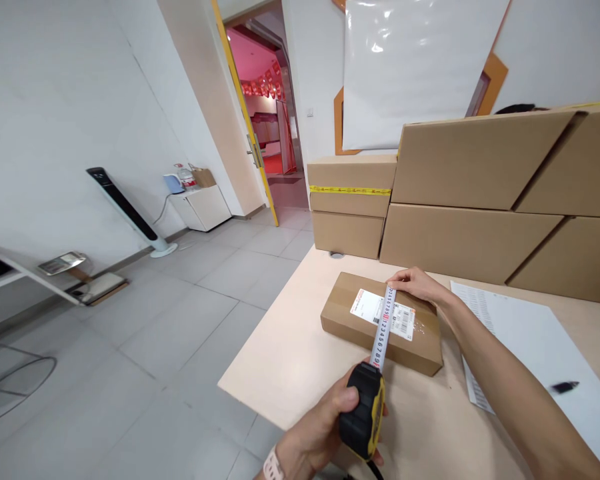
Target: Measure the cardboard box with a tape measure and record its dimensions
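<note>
A black and yellow tape measure (364,413) is gripped in my left hand (325,417), near the front edge of the table. Its white blade runs out across the top of a brown cardboard box (347,303) that lies flat on the table. My right hand (415,285) pinches the far end of the blade at the box's back edge. A white shipping label (404,321) is stuck on the box top, partly covered by the blade. The fingertips of my left hand are mostly hidden behind the tape measure's case.
Several larger cardboard boxes (470,167) are stacked along the table's back. Right of the small box lie printed sheets (525,340) with a black pen (564,387) on them. The pale table (275,360) ends at its left edge above a tiled floor. An open door (245,113) stands beyond.
</note>
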The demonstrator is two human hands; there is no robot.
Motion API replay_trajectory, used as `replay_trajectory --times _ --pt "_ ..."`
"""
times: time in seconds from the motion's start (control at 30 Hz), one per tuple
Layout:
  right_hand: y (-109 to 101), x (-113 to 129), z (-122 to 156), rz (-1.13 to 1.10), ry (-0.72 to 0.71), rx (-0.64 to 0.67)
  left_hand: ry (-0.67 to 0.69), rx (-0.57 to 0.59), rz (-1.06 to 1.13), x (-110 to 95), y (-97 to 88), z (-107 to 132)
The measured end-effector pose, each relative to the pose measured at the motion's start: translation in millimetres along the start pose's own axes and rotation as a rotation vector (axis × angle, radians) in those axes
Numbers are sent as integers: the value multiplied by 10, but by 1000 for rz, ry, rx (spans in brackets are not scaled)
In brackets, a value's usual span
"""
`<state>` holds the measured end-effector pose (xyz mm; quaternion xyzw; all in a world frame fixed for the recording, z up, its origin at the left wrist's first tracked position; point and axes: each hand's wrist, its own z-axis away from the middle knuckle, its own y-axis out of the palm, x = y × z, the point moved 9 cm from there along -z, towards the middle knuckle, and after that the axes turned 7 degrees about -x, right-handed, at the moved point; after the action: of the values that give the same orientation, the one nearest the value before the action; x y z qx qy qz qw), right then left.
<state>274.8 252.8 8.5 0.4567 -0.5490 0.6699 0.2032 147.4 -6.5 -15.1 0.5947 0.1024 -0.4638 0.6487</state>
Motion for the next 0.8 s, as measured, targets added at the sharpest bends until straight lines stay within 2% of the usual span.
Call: replay_trajectory --times 0.8 --pt "-7 37 20 0 3 5 -5 11 0 3 2 2"
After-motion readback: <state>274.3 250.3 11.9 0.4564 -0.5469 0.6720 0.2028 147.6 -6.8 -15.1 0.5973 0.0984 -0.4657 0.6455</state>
